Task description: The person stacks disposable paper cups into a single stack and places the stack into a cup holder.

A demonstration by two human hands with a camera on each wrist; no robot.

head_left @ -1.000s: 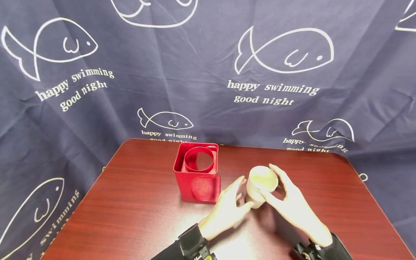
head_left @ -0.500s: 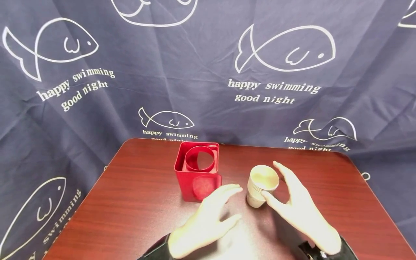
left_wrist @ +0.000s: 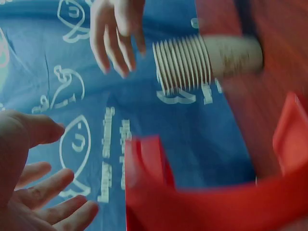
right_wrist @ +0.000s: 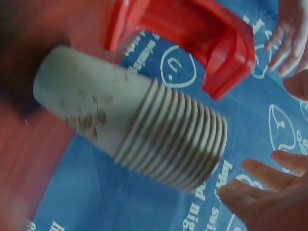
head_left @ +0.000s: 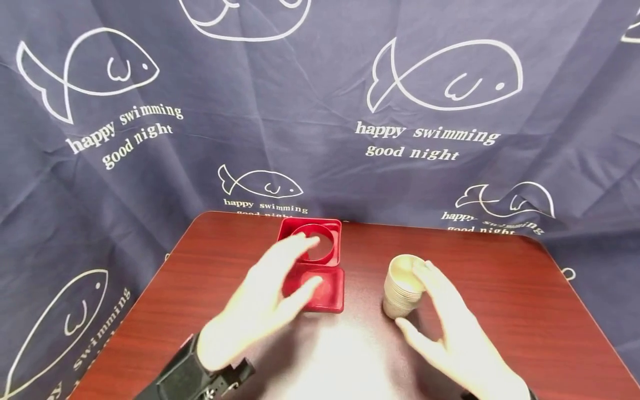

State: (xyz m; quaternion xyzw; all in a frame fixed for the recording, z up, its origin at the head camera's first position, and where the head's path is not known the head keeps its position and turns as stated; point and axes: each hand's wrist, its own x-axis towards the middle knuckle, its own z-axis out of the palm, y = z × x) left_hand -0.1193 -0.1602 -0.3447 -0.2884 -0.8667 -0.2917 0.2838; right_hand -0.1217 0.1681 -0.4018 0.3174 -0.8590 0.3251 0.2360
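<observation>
**Two open hands beside the cups and the red holder**

Near the far edge of the tabletop (head_left: 500, 289), about midway along it, we see a red holder (head_left: 320, 278), a square plastic box with a round ring set in its top and a round opening in its near face. Our left hand (head_left: 260, 303) hangs over the near left part of the holder with fingers spread and nearly straight; the fingertips (head_left: 300, 243) lie across the ring as we look down. The hand grasps nothing, and whether it touches the holder we cannot tell, since the hand is blurred. From the left wrist the holder (left_wrist: 202, 192) fills the lower frame as a red blur, with the hand's own fingers (left_wrist: 53, 211) loose at the lower left.

To the right of the holder, and clear of it, stands a stack of paper cups (head_left: 402, 286), upright, mouth up, a little nearer to us than the holder's ring. Our right hand (head_left: 450, 328) is just beside the stack on its right and near side, released, with fingers straight and the thumb stretched toward the foot of the stack. From the right wrist the ribbed rims of the stack (right_wrist: 144, 130) show plainly, and a gap lies between them and the fingers (right_wrist: 260, 192).

Behind the tabletop hangs a dark blue cloth (head_left: 320, 111) printed with white fish and words.
</observation>
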